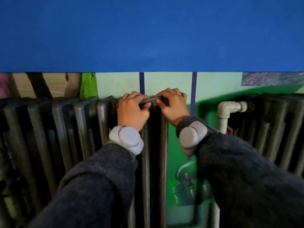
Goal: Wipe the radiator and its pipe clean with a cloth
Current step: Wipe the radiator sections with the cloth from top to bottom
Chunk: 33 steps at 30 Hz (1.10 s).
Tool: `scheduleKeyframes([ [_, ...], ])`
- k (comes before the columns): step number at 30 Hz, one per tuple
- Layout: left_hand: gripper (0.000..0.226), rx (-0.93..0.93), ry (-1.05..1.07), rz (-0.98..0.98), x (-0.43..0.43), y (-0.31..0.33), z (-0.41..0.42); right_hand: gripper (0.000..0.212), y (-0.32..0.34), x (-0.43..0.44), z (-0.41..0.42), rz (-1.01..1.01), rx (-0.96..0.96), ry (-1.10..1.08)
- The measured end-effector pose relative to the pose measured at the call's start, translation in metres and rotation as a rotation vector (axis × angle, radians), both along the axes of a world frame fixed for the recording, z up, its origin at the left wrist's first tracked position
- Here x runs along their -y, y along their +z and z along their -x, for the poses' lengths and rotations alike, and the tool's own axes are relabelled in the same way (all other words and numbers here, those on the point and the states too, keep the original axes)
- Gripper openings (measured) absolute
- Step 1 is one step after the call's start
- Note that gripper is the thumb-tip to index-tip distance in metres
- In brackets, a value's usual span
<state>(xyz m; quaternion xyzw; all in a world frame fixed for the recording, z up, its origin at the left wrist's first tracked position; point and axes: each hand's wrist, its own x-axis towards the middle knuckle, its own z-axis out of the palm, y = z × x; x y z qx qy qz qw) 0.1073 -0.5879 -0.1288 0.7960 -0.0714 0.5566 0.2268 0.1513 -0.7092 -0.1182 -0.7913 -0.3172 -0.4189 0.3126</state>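
Atop the dark, ribbed cast-iron radiator [65, 122], the left hand [133, 110] and right hand [173, 105] each curl round an end of a grey, rope-twisted cloth [148, 100]. Soft and light (likely limp once slackened), it should handle best gripped at both ends, kept taut.

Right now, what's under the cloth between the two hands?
The end columns of the radiator run down beneath the cloth, gripped by left hand and right hand. The spot directly underneath is hidden by cloth and fingers.
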Motion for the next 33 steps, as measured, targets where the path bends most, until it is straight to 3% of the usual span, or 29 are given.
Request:
scheduleKeyframes([
  [3, 0.020, 0.034, -0.010, -0.008, 0.000, -0.004, -0.001, 0.020, -0.003, 0.001, -0.003, 0.028, 0.013, -0.062],
  [6, 0.019, 0.084, -0.045, -0.017, -0.006, -0.018, -0.007, 0.021, -0.018, 0.001, -0.006, -0.007, 0.209, -0.082],
  [12, 0.029, 0.203, 0.037, -0.344, -0.018, -0.059, -0.007, 0.024, -0.060, 0.013, -0.014, 0.116, 0.612, -0.163],
  [18, 0.030, 0.180, 0.117, -0.446, -0.019, -0.084, -0.004, 0.024, -0.091, 0.016, -0.012, 0.175, 0.612, -0.198],
  [22, 0.028, 0.243, 0.158, -0.572, -0.024, -0.067, 0.001, 0.024, -0.073, 0.023, -0.011, 0.224, 0.701, -0.208],
  [28, 0.027, 0.330, 0.140, -0.393, -0.019, -0.032, -0.011, 0.025, -0.036, 0.009, -0.012, 0.048, 0.661, -0.161],
  [33, 0.029, 0.352, 0.097, -0.360, -0.020, -0.070, -0.017, 0.023, -0.075, 0.001, -0.024, 0.016, 0.708, -0.139],
])
